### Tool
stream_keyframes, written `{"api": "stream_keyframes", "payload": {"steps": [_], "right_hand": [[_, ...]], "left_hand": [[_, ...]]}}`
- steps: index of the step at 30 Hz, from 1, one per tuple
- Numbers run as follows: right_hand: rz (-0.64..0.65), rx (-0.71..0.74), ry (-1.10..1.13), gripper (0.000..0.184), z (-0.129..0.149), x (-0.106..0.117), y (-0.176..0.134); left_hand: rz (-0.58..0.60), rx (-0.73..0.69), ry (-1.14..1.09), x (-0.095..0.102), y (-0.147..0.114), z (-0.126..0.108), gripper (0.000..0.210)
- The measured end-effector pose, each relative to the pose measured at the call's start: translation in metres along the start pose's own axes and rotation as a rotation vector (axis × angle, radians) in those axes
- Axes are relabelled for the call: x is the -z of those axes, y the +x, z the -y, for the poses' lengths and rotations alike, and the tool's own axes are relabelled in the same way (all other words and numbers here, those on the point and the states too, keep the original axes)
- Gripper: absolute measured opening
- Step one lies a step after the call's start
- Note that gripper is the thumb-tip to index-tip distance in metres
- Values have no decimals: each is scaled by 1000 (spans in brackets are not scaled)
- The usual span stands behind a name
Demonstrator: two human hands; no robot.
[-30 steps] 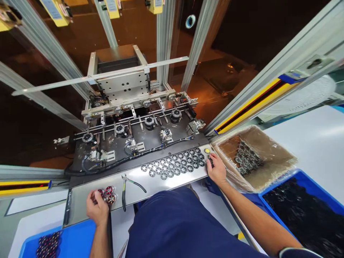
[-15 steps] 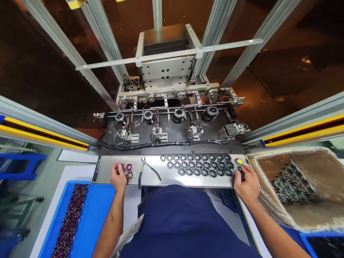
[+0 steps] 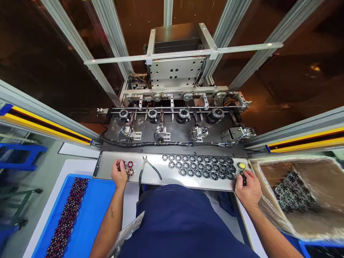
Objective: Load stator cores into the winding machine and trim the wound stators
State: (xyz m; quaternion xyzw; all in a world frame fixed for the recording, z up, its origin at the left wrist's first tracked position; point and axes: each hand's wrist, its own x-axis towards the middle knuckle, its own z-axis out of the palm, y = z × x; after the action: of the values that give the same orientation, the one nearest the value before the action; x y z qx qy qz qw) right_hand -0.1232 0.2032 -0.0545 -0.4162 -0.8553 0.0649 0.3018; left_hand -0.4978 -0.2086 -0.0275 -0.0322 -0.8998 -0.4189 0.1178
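Note:
At the left end of the metal tray, my left hand has its fingers curled over a dark red round part resembling a wound motor stator. The fingers partly hide it. Two more red-wound stators lie just to its right. My right hand, at the tray's right end, has fingers and thumb round a black knob, below a yellow button. Between the hands, pliers with green-and-black handles lie open. Several rows of black round cores are spread right of them.
Behind the tray is a machine bed with round fixtures and clamps. Yellow-striped bars flank it. A blue tray of stators is at left; a plastic-lined box of round cores at right.
The camera view has shifted slightly, so the machine appears further right. Both hands keep their places at the tray's two ends, and the parts and pliers lie as before.

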Motion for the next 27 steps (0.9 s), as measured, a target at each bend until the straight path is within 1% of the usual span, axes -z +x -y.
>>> {"api": "stream_keyframes", "payload": {"steps": [6,22,27], "right_hand": [[-8,3,10,33,1,0,0],[-30,29,-47,33,1,1,0],[-34,35,-38,32,0,0,0]], "left_hand": [[-10,-10,-7,-1,0,2,43],[-8,-41,21,0,2,3,48],[-7,-38,24,0,2,3,46]]}}
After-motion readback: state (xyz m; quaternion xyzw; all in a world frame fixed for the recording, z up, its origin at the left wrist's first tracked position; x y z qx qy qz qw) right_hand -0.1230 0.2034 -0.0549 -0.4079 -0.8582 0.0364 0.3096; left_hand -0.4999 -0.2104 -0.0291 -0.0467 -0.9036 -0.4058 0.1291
